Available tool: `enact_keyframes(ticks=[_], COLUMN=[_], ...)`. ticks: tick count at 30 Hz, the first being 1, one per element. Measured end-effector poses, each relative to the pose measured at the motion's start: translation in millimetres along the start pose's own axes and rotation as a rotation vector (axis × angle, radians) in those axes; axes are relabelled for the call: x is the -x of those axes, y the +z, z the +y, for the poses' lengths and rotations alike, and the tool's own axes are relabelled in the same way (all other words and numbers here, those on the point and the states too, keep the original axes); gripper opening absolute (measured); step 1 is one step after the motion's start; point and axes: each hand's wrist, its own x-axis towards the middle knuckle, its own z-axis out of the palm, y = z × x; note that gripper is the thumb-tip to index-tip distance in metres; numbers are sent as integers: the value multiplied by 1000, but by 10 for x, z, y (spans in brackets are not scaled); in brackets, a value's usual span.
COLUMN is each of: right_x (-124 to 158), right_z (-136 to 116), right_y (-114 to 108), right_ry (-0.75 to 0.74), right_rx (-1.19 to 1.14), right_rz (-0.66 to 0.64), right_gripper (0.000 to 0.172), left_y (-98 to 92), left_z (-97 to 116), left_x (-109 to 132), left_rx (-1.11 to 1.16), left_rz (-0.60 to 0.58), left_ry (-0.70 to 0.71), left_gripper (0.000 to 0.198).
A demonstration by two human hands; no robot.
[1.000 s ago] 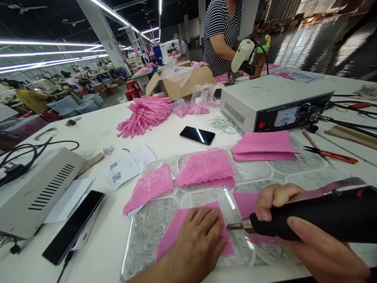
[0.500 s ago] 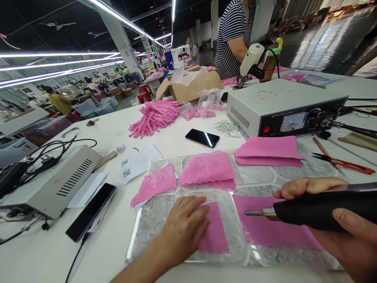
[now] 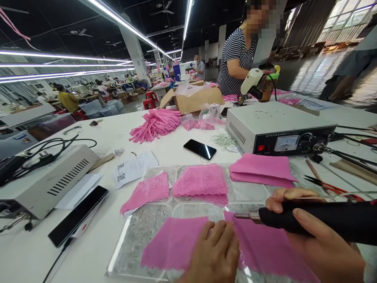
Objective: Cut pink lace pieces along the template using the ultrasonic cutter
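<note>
My right hand [image 3: 321, 236] is wrapped round a black handheld tool [image 3: 294, 220] with a slim metal tip. That tip hovers over or touches the upper left part of a pink fabric piece [image 3: 265, 243]; contact is hard to judge. My left hand [image 3: 216, 247] has bent fingers pressed together at the left edge of this piece, thumb hidden. Left of it, partly under my left hand, lies another pink fabric piece [image 3: 171, 243] with a slanted side. Both lie on a clear-covered, marble-patterned mat [image 3: 132, 239].
Behind are pink lace pieces [image 3: 203, 182], folded pink fabric [image 3: 262, 169], a phone [image 3: 200, 148] and a grey control box [image 3: 277, 125]. Orange-handled snips [image 3: 338, 188] lie at right. Another phone [image 3: 78, 216] and box [image 3: 53, 177] stand left. Across the table is a person in stripes [image 3: 235, 59].
My left hand has moved right, from the left fabric piece to the edge of the right one, uncovering more of the left piece. The tool stays in my right hand. The view has tilted up.
</note>
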Motion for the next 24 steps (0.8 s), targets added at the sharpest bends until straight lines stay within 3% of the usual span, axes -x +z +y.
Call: enact_keyframes(ticks=[10, 24], right_x=[30, 7], right_z=[168, 226], right_y=[-19, 30], right_ry=[9, 21], right_rx=[21, 51], right_rz=[-129, -93], right_gripper=[8, 8], left_y=[192, 190], left_z=[42, 55], left_x=[76, 39], left_rx=[-124, -110], left_rz=[149, 168], left_ry=[-21, -50], left_gripper=[28, 36])
